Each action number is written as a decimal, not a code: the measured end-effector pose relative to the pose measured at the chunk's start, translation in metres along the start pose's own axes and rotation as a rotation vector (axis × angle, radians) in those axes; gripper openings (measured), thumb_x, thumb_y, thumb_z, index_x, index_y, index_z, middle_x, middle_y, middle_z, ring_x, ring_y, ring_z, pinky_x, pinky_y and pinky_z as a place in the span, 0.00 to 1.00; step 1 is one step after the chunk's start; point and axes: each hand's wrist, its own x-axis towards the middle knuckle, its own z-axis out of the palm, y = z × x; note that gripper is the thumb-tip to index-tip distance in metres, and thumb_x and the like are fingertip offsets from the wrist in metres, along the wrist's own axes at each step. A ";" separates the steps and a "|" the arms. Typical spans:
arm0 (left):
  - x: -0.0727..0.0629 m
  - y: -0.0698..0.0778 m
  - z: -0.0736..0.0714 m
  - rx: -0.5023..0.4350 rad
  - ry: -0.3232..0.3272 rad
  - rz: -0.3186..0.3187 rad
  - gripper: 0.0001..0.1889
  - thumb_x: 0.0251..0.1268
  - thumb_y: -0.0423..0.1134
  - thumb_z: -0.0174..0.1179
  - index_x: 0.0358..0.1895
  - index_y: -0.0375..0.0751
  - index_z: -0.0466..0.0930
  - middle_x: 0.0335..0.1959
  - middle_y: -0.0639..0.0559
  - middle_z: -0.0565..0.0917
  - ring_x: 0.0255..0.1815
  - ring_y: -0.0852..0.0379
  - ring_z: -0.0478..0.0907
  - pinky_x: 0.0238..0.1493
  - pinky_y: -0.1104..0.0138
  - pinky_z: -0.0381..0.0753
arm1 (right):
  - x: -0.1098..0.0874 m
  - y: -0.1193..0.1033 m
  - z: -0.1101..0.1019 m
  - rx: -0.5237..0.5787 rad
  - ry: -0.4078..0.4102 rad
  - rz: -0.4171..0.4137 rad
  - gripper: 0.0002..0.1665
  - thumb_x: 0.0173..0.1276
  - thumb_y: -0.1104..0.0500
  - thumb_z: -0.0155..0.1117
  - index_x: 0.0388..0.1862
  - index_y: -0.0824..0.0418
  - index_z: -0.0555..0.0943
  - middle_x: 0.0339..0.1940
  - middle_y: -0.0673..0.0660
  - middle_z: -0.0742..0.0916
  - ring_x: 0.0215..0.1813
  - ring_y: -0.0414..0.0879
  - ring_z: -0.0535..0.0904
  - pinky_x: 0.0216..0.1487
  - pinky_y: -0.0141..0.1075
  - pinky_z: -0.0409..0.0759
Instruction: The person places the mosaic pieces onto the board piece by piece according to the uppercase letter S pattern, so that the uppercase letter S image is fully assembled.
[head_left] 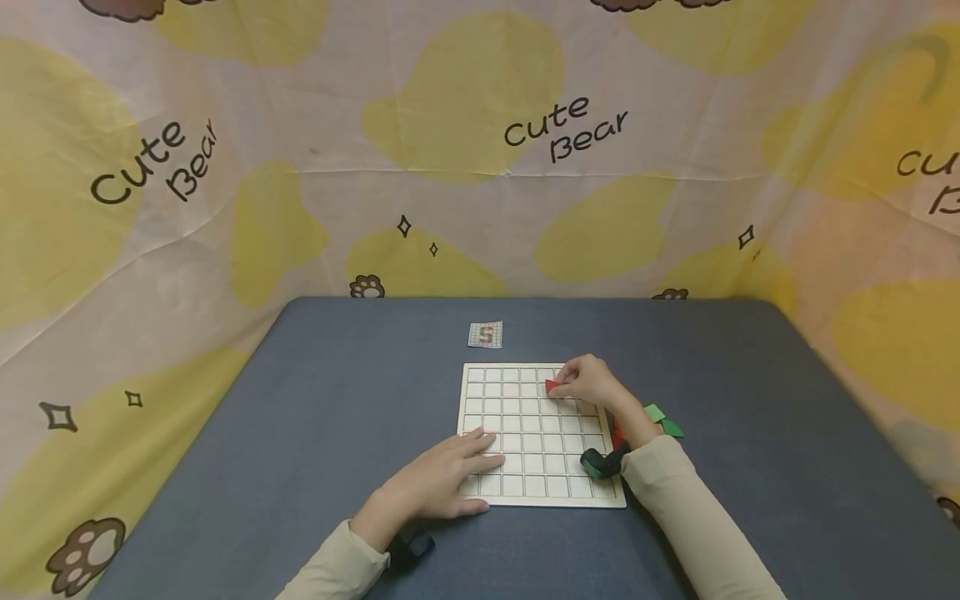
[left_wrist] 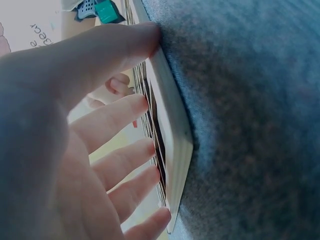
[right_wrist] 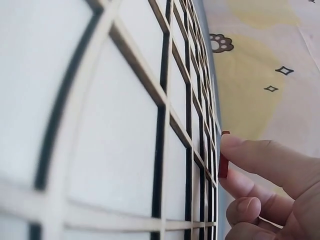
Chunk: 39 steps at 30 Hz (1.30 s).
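A white board with a raised wooden grid [head_left: 522, 443] lies on the blue-grey table. My right hand [head_left: 591, 385] is over the board's far right part and pinches a small red tile [head_left: 551, 387] between thumb and fingers. In the right wrist view that red tile [right_wrist: 223, 162] appears thin and edge-on, close over the grid. At the board's near left corner, my left hand [head_left: 444, 478] rests with fingers spread. Its thumb [left_wrist: 132, 42] touches the board's wooden edge in the left wrist view, and the fingertips lie along the grid.
Beyond the board lies a small card [head_left: 486, 335] with a gridded figure. Green pieces [head_left: 671, 428] and red pieces [head_left: 617, 433] lie to the board's right, partly hidden by the right forearm. A patterned cloth [head_left: 457, 100] hangs behind the table.
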 end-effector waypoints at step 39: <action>0.001 0.000 0.000 -0.019 -0.011 -0.008 0.31 0.59 0.54 0.63 0.67 0.53 0.71 0.74 0.48 0.67 0.77 0.48 0.61 0.75 0.53 0.64 | -0.010 0.000 -0.005 0.008 -0.001 0.000 0.13 0.60 0.55 0.70 0.37 0.64 0.85 0.35 0.58 0.82 0.37 0.47 0.69 0.32 0.32 0.68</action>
